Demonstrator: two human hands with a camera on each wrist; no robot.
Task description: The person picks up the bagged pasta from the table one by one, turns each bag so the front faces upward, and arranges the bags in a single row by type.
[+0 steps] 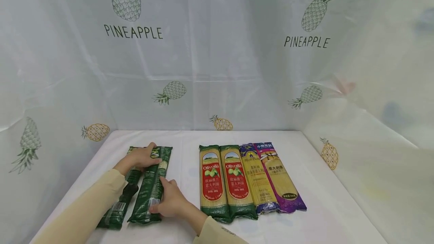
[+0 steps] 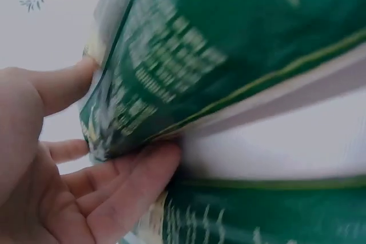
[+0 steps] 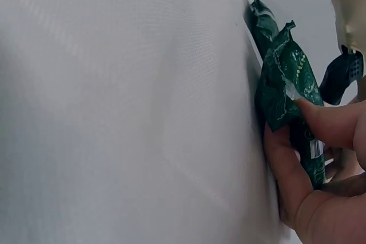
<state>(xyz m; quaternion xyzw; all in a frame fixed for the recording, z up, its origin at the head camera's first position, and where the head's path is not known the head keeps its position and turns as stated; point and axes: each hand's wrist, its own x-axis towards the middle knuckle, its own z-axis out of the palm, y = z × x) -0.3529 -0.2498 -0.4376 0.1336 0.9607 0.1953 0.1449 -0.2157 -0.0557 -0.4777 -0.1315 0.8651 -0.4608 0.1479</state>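
Two green spaghetti packs lie at the left of the table in the head view, printed backs with barcodes facing up. My left hand [image 1: 144,157] grips the far end of the right-hand green pack [image 1: 149,193]. Near its close end, my right hand [image 1: 171,200] holds the same pack by its right edge. In the left wrist view, my thumb and fingers lie on either side of this pack [image 2: 189,38]. The right wrist view has my thumb on top of the pack's crimped end [image 3: 280,87] and fingers beneath. Partly hidden under my left forearm is the other green pack [image 1: 116,210].
To the right, two Olivoilà spaghetti packs [image 1: 213,178] lie side by side, fronts up. Next to them are a yellow-and-blue pasta pack [image 1: 259,180] and a purple pasta pack [image 1: 281,178]. A pineapple-print curtain [image 1: 220,59] surrounds the white table [image 1: 325,206].
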